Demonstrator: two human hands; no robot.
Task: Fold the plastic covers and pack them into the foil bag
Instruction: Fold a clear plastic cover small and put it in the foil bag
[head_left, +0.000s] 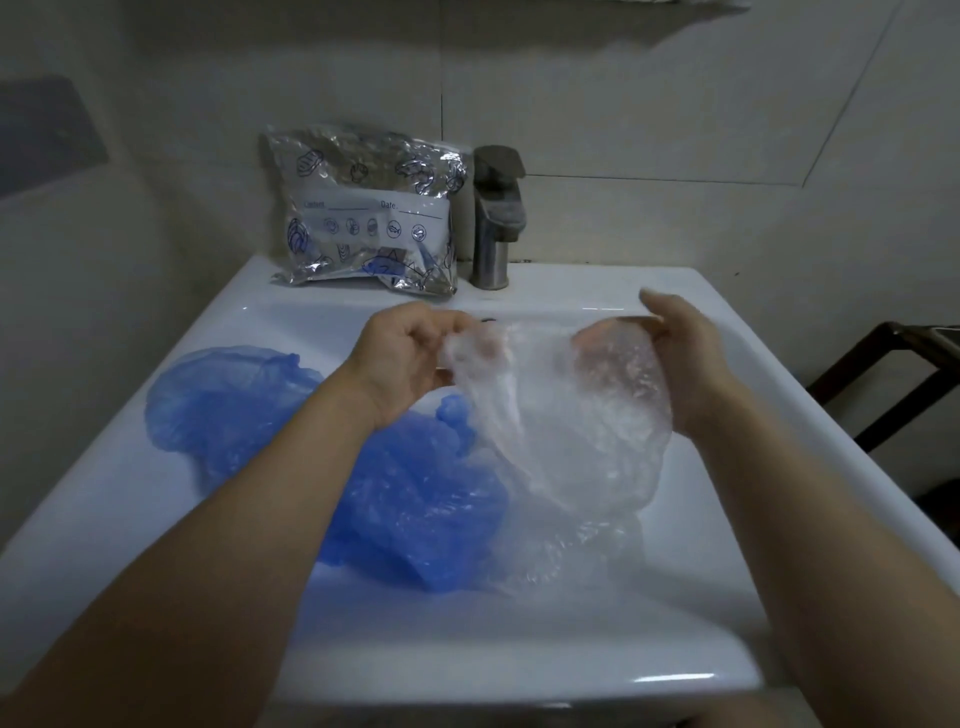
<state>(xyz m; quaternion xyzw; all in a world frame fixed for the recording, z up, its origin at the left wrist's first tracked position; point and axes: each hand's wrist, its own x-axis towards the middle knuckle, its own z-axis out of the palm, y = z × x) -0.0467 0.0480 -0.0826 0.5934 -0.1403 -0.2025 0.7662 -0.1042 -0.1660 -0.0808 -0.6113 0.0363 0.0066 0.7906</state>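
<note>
Gripping a crinkled clear plastic cover above the white sink, the left hand pinches its left edge; the right hand curls round its right side. Blue plastic covers lie in the basin, and the silver foil bag leans at the sink's back edge.

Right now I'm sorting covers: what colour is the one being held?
Clear, see-through plastic cover; head view shows it best.
</note>
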